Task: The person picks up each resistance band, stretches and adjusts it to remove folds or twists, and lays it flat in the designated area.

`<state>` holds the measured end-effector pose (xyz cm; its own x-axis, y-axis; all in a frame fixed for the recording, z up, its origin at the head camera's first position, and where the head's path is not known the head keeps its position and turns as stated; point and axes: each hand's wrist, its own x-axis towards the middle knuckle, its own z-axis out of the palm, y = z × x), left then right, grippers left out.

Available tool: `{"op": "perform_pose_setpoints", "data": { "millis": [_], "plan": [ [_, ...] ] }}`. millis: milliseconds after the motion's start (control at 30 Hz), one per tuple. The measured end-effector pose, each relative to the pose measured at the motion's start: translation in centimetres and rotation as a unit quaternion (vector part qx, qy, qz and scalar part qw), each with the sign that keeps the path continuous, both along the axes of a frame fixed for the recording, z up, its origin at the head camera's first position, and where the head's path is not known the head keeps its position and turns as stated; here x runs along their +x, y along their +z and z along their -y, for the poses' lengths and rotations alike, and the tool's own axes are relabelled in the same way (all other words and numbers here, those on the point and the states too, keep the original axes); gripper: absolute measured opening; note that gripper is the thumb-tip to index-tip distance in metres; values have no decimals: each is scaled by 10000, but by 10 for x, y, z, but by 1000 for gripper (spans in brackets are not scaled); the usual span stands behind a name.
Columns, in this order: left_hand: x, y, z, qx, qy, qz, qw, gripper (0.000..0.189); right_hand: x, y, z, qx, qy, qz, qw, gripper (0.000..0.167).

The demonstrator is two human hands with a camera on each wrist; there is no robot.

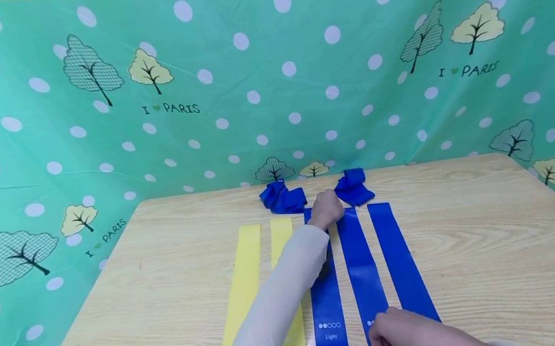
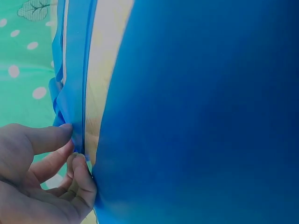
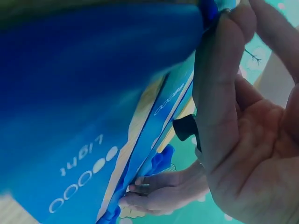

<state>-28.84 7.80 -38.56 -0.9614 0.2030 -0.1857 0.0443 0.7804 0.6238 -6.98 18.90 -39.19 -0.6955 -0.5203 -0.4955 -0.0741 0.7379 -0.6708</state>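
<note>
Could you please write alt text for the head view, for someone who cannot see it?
A person's left hand is at the far end of three blue strips; the right hand holds the near end of the middle strip. Two yellow strips lie to their left on a wooden table; two crumpled blue pieces and green dotted cloth are behind.
</note>
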Motion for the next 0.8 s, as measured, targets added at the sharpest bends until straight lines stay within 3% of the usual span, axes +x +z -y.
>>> {"op": "perform_pose_setpoints", "data": {
  "millis": [167,333,400,533,733,800],
  "plan": [
    [-1,-3,1,44,-56,-113,9999,51,-4,-19,-1,144,-59,-29,9999,16],
    [0,-4,2,35,-180,-273,9995,51,-10,-50,-6,58,526,-295,9982,14],
    [0,-3,1,-39,-256,-327,9991,50,-10,-54,-5,-42,695,-394,9968,13],
    [0,-2,-2,-86,-267,-371,9989,49,-10,-52,-5,51,648,-395,9971,12],
    [0,-3,-4,-97,-168,-326,9993,47,-17,-69,-19,132,720,-308,9968,12],
    [0,-3,-3,-138,-165,-274,9994,48,-15,-60,-19,-34,618,-117,9980,12]
  ]
}}
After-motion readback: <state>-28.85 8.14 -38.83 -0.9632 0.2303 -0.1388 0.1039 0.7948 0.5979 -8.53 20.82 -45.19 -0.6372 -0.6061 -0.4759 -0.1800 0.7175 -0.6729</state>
